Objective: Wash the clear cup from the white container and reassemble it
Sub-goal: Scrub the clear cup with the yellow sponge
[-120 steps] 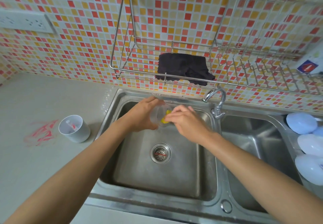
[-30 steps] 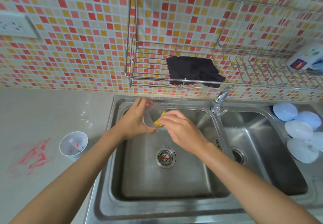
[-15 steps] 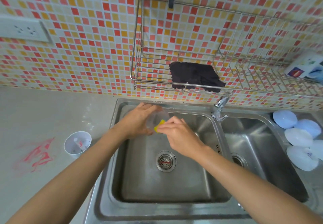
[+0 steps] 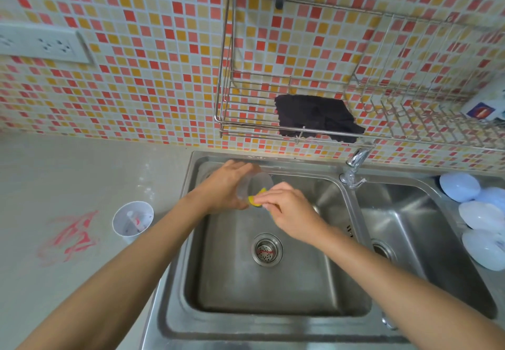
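Note:
Over the left basin of the steel sink (image 4: 273,319), my left hand (image 4: 222,185) grips the clear cup (image 4: 258,184), tilted with its mouth toward the right. My right hand (image 4: 289,207) pinches a yellow sponge (image 4: 254,198) against the cup's rim. Most of the sponge is hidden by my fingers. The white container (image 4: 133,221) stands on the grey counter to the left of the sink, with small white and red parts inside it.
The tap (image 4: 355,166) sits between the two basins. A wire rack (image 4: 300,128) on the tiled wall holds a black cloth (image 4: 314,117). Several pale blue bowls (image 4: 475,215) lie upside down at the right. Red marks (image 4: 71,237) stain the counter. A drain (image 4: 267,249) is below my hands.
Both hands stay at the cup with the sponge, shifting only slightly. The camera view has tilted up a little, and the sponge sits lower at the rim.

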The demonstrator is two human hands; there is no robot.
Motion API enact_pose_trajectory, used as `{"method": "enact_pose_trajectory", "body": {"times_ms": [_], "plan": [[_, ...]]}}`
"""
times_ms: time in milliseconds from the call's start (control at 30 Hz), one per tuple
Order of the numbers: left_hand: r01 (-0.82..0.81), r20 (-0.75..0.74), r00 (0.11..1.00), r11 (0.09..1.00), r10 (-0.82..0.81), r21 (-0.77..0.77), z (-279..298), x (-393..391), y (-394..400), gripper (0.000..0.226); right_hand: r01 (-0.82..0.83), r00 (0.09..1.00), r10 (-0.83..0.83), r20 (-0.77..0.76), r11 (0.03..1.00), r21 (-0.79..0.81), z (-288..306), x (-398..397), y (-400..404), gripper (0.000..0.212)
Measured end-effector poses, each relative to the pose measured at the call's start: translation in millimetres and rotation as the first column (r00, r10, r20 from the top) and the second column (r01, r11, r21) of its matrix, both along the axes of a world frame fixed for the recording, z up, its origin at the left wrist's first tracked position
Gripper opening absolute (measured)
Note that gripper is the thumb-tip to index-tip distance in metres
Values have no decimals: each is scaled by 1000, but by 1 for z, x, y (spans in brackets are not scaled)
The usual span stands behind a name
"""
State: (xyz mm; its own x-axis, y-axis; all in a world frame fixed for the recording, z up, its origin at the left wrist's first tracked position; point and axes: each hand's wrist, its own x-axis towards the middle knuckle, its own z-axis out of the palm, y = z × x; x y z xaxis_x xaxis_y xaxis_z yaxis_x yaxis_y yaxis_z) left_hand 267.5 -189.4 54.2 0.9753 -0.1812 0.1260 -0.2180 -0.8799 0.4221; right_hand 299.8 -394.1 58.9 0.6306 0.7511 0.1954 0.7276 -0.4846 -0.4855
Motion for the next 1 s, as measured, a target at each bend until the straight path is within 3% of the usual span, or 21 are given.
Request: {"method": "enact_pose_trajectory", "body": {"times_ms": [67, 167, 233, 300, 367, 433, 500, 600, 767, 900, 1000], "plan": [[20, -27, 999, 1000, -20, -18, -2, -1, -4, 82, -83, 942, 116, 314, 990, -115, 0, 9, -8, 42], [24, -7, 1000, 999, -24, -31, 0, 0, -9, 82, -91, 875, 147, 461, 986, -142, 3, 18, -12, 44], [10, -7, 1000, 999, -11, -40, 2, 2, -8, 82, -56, 916, 78, 393, 996, -66, 1, 13, -9, 40], [-22, -18, 1000, 998, 21, -52, 2, 3, -3, 82, -6, 994, 1, 113, 999, 47, 0, 3, -5, 32], [-34, -24, 999, 998, 32, -62, 1, 2, 0, 82, 53, 992, -42, -116, 994, 96, 2, -1, -3, 28], [-53, -22, 998, 996, 51, -74, 2, 1, -1, 83, 2, 998, 2, -58, 998, 67, 6, 5, -6, 27], [-69, -4, 998, 993, 69, -91, 4, 1, -3, 85, -57, 989, 52, 136, 998, 33, 9, 17, -10, 28], [-80, 4, 997, 983, 82, -162, 8, 2, -5, 85, -3, 931, -10, 364, 999, 34, 5, 20, -11, 35], [-118, -18, 993, 972, 117, -204, 4, -2, 0, 82, 58, 997, -65, 32, 979, 197, -2, -10, -7, 30], [-136, -42, 991, 963, 129, -231, 0, -5, -3, 86, 80, 983, -109, 145, 978, 193, 0, 4, -12, 31], [-125, -48, 992, 973, 118, -192, 2, -2, -6, 84, 43, 992, -57, 112, 992, 120, 0, 2, -11, 31]]}}
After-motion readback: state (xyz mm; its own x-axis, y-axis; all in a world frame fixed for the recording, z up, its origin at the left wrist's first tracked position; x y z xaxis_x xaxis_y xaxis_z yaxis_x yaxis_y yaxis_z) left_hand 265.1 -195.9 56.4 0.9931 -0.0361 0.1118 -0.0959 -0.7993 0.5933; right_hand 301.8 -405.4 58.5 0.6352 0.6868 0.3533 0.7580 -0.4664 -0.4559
